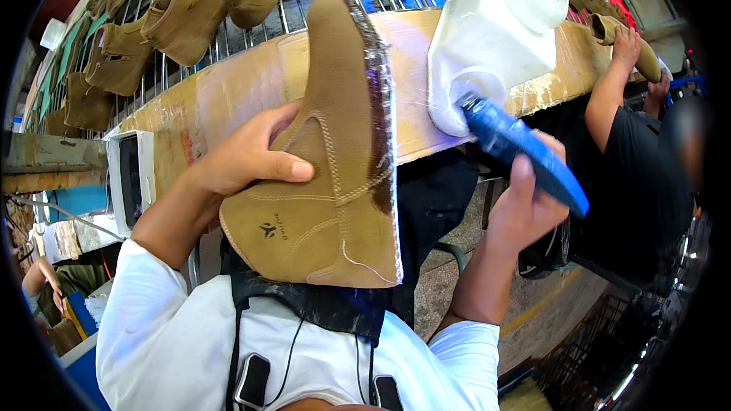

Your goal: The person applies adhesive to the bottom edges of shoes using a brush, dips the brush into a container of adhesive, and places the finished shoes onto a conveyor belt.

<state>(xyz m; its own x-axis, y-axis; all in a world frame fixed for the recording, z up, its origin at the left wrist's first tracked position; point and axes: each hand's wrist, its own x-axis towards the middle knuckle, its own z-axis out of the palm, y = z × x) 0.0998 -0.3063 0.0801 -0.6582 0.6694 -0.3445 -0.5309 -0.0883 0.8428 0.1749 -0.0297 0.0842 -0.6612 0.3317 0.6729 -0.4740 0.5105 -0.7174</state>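
A tan suede boot (304,160) is upright in front of me, its toe end pointing up and away. My left hand (263,141) grips it from the left, thumb across its side and fingers hidden behind it. Down the boot's right edge runs a wet-looking, glossy dark strip (378,99) with a whitish rim. My right hand (533,202) is closed around a blue brush-like tool (529,152), thumb on top. The tool's dark end is at the round mouth of a white plastic container (495,38); its bristles cannot be made out.
Cardboard (228,103) covers the bench edge under the container. Behind it, a metal wire rack (285,15) carries several tan boots (179,19). At the right a person in dark clothes (643,152) handles another boot (647,61). A white-framed device (131,183) stands left of my arm.
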